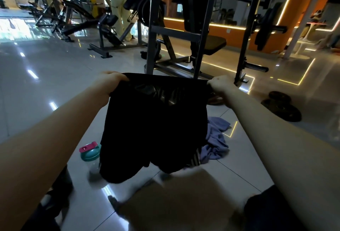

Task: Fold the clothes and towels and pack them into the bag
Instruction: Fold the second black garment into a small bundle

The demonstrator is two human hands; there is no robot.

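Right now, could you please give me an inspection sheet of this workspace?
Surface: glossy tiled floor, lit strips set in it.
Job's things: black shorts held up in the air; purple cloth crumpled on the floor behind them.
Clutter: bottle with teal lid on the floor beside the shorts; weight plates at right.
Hands: left hand and right hand each grip a waistband corner.
Cables: nothing seen.
Surroundings: gym machines; a person standing far back.
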